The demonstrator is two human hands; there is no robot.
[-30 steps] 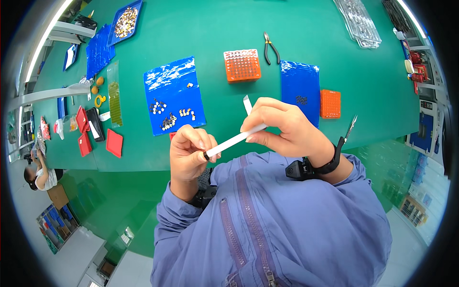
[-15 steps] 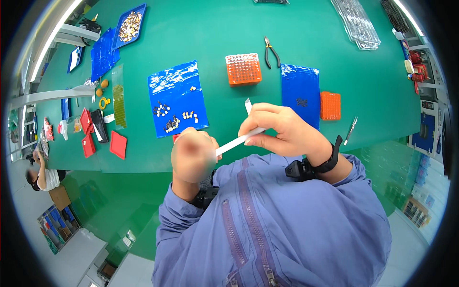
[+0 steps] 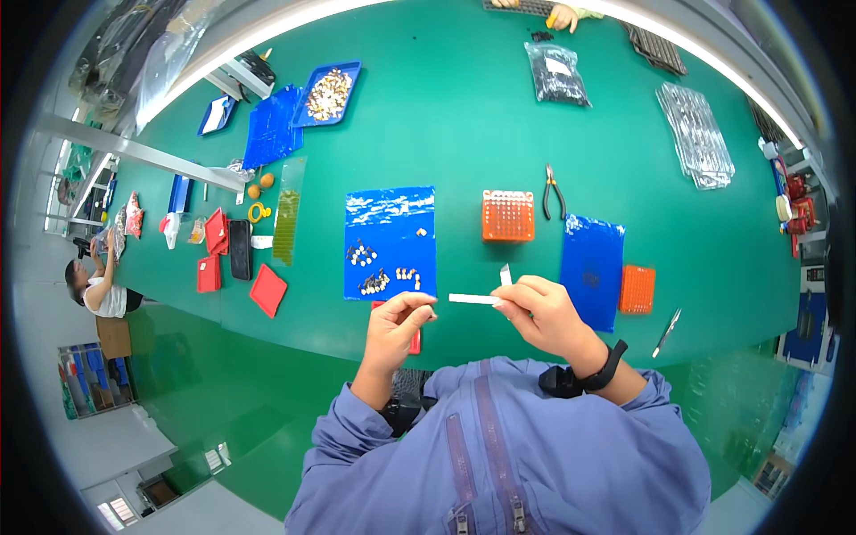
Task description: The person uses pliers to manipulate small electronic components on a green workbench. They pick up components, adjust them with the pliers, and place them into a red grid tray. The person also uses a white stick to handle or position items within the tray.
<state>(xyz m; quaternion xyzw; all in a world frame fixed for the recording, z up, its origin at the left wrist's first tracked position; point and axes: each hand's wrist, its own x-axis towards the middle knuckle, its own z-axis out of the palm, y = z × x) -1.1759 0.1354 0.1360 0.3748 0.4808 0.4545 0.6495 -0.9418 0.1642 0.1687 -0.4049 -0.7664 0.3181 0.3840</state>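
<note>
My right hand (image 3: 553, 316) pinches a narrow white strip (image 3: 473, 299) between thumb and fingers. The strip's free end points left, toward my other hand. Just beyond those right fingers shows a flat pale piece with an angled tip (image 3: 506, 275); its lower part is hidden. My left hand (image 3: 395, 328) is closed in a pinch, apart from the strip, and what its fingertips hold is too small to name. Beneath it a red tray (image 3: 415, 342) shows in part. Beyond, a blue sheet (image 3: 388, 250) bears several small black-and-white parts (image 3: 374, 283).
Near the middle stand an orange rack (image 3: 508, 217) and pliers (image 3: 555, 196). On the right lie a second blue sheet (image 3: 593, 259), an orange block (image 3: 637, 290) and tweezers (image 3: 666, 333). Red trays (image 3: 268, 290) and a blue tray of small parts (image 3: 327, 94) lie left. Another person's hand (image 3: 563, 17) shows at the far edge.
My hands have drawn apart, and the strip's left end now stands free of my left hand. The whole view has tilted, showing more of the table's far side.
</note>
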